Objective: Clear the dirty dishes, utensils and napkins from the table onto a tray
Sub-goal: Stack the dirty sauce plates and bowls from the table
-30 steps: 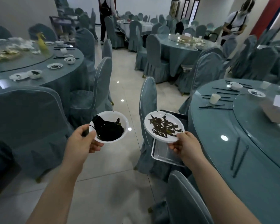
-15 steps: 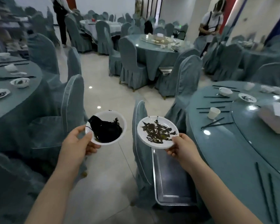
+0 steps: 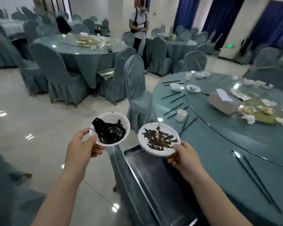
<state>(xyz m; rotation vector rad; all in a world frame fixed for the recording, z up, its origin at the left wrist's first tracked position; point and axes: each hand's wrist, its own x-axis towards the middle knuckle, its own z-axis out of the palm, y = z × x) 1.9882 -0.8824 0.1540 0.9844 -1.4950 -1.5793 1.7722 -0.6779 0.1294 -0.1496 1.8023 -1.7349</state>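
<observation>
My left hand (image 3: 82,149) grips the rim of a white bowl (image 3: 110,128) with black residue inside, held over the floor left of the tray. In my right hand (image 3: 184,158) is a white plate (image 3: 158,139) strewn with dark scraps, pinched at its near edge above the far end of a metal tray (image 3: 157,180). The tray lies on a covered chair seat beside the round teal table (image 3: 219,144). On that table lie black chopsticks (image 3: 256,180), a white cup (image 3: 181,115), a small bowl (image 3: 176,87), a saucer (image 3: 193,88) and crumpled napkins (image 3: 250,119).
A white tissue box (image 3: 222,101) stands on the glass turntable. Covered chairs (image 3: 137,92) ring the table. Another laid table (image 3: 87,46) stands behind, with a second tray (image 3: 106,73) on a chair. A person (image 3: 140,28) stands at the back.
The view has swung right and closer to the table. Both hands carried their dishes along; the plate now hovers over the tray's far end. More of the table's clutter shows.
</observation>
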